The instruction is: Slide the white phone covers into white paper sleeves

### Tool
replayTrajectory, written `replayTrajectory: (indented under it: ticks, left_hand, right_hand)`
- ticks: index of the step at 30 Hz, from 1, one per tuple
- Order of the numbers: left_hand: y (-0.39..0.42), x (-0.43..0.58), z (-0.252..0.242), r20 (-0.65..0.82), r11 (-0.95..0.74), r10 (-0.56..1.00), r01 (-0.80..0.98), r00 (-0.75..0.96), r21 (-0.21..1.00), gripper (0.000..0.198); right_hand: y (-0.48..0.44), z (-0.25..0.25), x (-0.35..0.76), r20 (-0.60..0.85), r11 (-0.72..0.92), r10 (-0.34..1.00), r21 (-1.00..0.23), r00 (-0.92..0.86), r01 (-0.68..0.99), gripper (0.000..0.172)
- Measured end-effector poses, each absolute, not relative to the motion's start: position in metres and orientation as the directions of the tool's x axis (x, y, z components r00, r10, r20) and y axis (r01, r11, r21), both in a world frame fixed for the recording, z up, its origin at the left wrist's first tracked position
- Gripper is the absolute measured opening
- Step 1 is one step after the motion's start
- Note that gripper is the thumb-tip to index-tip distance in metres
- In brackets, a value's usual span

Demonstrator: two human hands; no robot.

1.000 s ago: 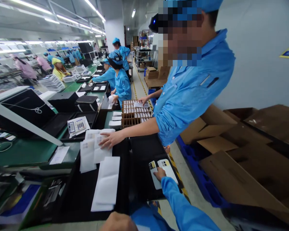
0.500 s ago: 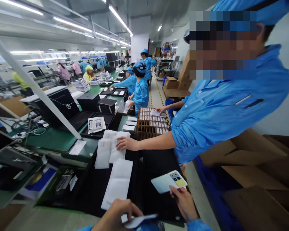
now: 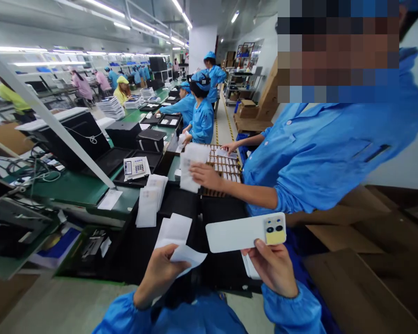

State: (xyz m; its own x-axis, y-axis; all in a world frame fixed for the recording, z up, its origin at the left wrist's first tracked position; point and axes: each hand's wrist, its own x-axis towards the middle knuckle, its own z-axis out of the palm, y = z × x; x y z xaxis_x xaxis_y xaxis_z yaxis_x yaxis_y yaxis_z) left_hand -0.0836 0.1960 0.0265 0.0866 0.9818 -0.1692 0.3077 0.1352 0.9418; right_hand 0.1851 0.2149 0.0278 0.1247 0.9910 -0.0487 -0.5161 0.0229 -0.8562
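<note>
My right hand [image 3: 271, 264] grips a white smartphone [image 3: 235, 233] by its camera end, back side up, a yellow sticker beside the lenses. In my left hand [image 3: 163, 271] is a thin white pouch [image 3: 188, 257], bent at its free end and pinched between thumb and fingers. The phone is above and to the right of this pouch, apart from it. More white pouches [image 3: 174, 228] lie on the black tray just beyond my left hand. Below my right hand a white flat item [image 3: 250, 266] shows, partly hidden.
A co-worker in blue [image 3: 299, 153] leans in from the right, one hand [image 3: 205, 176] holding a white pouch [image 3: 190, 160]. A divided cardboard box [image 3: 226, 167] stands beyond. A calculator [image 3: 136, 168] and a slanting white post [image 3: 55, 123] are at left; cardboard [image 3: 355, 287] lies at right.
My right hand has raised the phone and turned it level. My left hand has come up with its pouch. The co-worker's hand has lifted a pouch off the tray.
</note>
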Motion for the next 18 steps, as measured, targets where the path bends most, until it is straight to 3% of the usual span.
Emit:
replayTrajectory:
  ticks: [9,14,18]
  left_hand:
    - [0.194,-0.079,0.029,-0.145,0.128,0.989,0.355,0.02,0.926,0.018]
    - [0.195,-0.08,0.028,-0.119,0.094,0.991,0.32,0.059,0.943,0.019]
    - [0.196,-0.079,0.025,-0.114,0.065,0.985,0.328,0.133,0.942,0.019]
  right_hand:
    - [0.227,0.044,0.152,0.116,0.057,0.988,-0.889,-0.104,-0.454,0.018]
    - [0.242,0.027,0.165,0.158,0.1,0.967,-0.958,-0.201,-0.27,0.021]
    - [0.257,0.04,0.178,0.174,0.156,0.922,-0.985,-0.345,-0.079,0.025]
